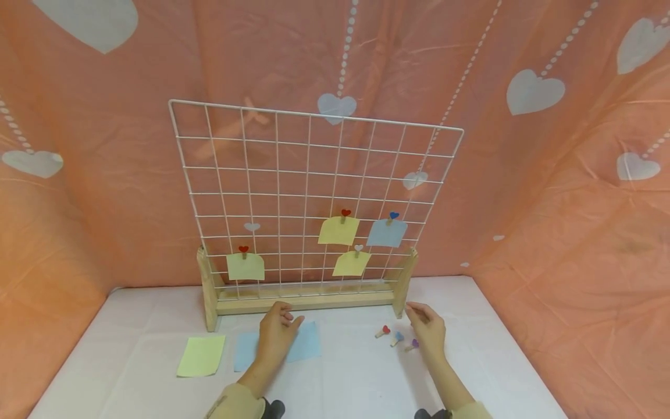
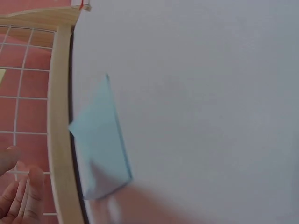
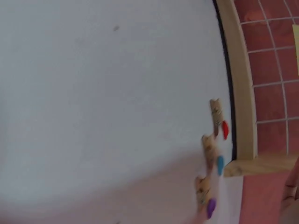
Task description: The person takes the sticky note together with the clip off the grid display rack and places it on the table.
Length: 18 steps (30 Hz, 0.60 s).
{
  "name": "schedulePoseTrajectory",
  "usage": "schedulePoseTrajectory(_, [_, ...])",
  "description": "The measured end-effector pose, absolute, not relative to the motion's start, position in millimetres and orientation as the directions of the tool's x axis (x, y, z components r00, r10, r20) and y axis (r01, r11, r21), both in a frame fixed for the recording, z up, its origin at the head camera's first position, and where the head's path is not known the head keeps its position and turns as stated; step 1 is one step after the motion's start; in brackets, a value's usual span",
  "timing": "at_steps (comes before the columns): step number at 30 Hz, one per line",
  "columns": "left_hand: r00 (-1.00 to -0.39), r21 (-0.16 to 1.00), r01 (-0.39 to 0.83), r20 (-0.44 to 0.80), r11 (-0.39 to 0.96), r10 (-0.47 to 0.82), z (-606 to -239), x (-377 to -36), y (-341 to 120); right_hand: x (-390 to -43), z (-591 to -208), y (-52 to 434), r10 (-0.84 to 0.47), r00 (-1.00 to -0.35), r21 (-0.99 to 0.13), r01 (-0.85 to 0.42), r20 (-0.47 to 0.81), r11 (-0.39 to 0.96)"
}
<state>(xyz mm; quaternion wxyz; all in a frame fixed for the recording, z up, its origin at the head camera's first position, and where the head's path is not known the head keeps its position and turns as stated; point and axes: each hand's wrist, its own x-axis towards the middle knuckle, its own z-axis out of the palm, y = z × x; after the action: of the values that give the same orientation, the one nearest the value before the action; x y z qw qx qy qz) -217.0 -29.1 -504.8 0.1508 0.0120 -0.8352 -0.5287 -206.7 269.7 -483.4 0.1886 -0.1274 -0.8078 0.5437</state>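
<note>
My left hand (image 1: 280, 331) hovers over a blue paper note (image 1: 307, 343) lying flat on the white table, fingers relaxed and holding nothing. In the left wrist view the same blue note (image 2: 100, 140) lies beside the wooden base (image 2: 60, 140), with the fingertips (image 2: 21, 198) at the lower left. My right hand (image 1: 425, 329) is open just right of three small wooden clips with heart tops: red (image 1: 383, 331), blue (image 1: 397, 338) and purple (image 1: 412, 344). The right wrist view shows the clips in a row (image 3: 212, 154) by the stand's foot.
A white wire grid (image 1: 314, 174) stands upright in a wooden stand (image 1: 306, 298) at the table's back. Several notes hang clipped on it, such as a yellow one (image 1: 338, 230) and a blue one (image 1: 387, 233). A yellow-green note (image 1: 201, 355) lies at the left. Pink cloth walls surround the table.
</note>
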Motion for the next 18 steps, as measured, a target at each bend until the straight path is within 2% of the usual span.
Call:
schedulePoseTrajectory(12, [-0.92, 0.89, 0.239, 0.335, 0.388, -0.203, -471, -237, -25, -229, -452, 244, 0.297, -0.916, -0.924, -0.157, 0.268, 0.349])
schedulePoseTrajectory(18, [-0.904, 0.874, 0.293, 0.385, 0.387, -0.185, -459, -243, -24, -238, -440, 234, 0.279, -0.904, -0.917, -0.228, 0.324, 0.327])
